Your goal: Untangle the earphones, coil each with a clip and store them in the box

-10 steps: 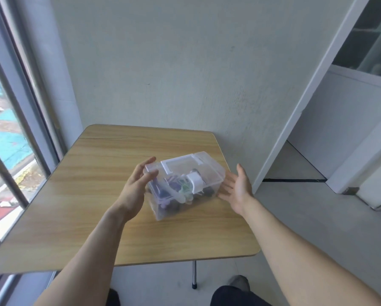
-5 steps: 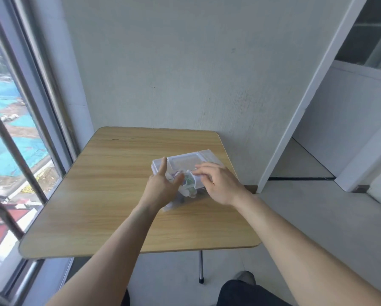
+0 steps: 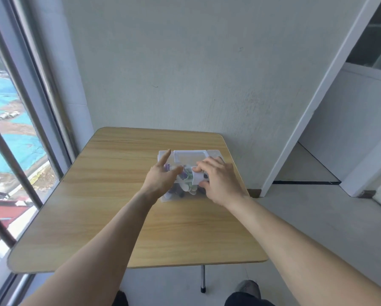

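On table, far right part: clear box (image 3: 190, 156), lid on, colored bits inside, can't ID them.
L hand (image 3: 160, 177): your fingers straight, flat against box's left side, thumb on front.
R hand (image 3: 218, 181): your fingers curled over white latch (image 3: 197, 177) at lid front, thumb under it.
Table (image 3: 110, 195): wood top, by window.

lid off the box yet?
No, the lid sits closed on the clear box, with the right hand pinching its white front latch and the left hand bracing the side.
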`<state>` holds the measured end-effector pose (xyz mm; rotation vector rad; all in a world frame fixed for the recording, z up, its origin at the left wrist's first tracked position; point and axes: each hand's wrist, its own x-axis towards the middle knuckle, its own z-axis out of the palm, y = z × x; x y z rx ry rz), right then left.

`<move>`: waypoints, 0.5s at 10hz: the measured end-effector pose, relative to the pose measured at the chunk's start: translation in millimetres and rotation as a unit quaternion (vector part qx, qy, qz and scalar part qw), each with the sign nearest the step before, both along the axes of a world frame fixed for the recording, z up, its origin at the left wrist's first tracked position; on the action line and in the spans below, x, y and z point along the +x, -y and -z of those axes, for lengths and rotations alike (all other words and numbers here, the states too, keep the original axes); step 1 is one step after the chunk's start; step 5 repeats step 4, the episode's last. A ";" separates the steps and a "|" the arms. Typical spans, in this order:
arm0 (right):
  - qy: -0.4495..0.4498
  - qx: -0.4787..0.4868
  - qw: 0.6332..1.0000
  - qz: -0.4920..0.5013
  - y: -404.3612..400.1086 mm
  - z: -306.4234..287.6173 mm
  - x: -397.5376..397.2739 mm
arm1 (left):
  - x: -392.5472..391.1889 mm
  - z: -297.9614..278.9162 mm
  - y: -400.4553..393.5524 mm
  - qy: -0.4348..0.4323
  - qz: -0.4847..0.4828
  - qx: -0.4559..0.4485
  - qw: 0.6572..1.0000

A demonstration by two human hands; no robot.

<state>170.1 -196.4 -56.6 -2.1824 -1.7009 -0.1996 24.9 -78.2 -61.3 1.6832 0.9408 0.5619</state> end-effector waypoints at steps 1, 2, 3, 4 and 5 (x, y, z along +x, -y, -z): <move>0.006 0.011 1.000 0.012 -25.0 2.0 7.3 | 2.9 4.1 -13.5 0.011 -0.002 0.018 1.000; 0.000 0.033 0.999 0.021 -54.8 6.4 11.9 | 1.5 10.3 -20.3 0.023 -0.079 0.037 0.996; -0.054 0.059 0.997 0.024 -82.6 7.2 14.8 | -6.5 18.1 -24.2 -0.004 -0.147 0.023 0.989; -0.069 0.077 0.993 0.057 -97.5 8.0 15.7 | -14.1 23.3 -26.7 -0.025 -0.155 0.010 0.988; -0.069 0.077 0.993 0.057 -97.5 8.0 15.7 | -14.1 23.3 -26.7 -0.025 -0.155 0.010 0.988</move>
